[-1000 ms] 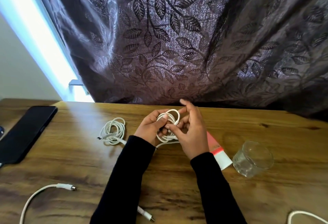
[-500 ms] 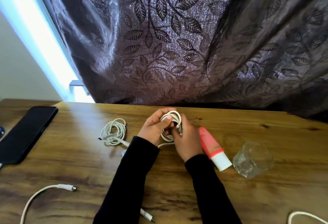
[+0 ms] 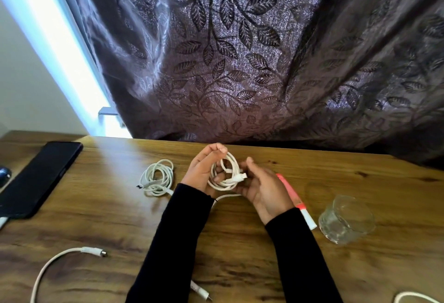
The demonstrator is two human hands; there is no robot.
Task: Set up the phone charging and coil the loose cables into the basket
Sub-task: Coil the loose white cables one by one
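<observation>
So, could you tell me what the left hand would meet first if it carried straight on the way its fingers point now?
Probably the curtain. The left hand, holding the coiled cable, points away across the table with only bare wood ahead, though depth is unclear.

Both black-sleeved forearms reach forward and converge above the table [image 3: 240, 242], where the left hand [image 3: 204, 170], palm turned right with fingers curled, grips a white cable coil [image 3: 225, 173] while the right hand [image 3: 262, 187] pinches its plug end.
</observation>
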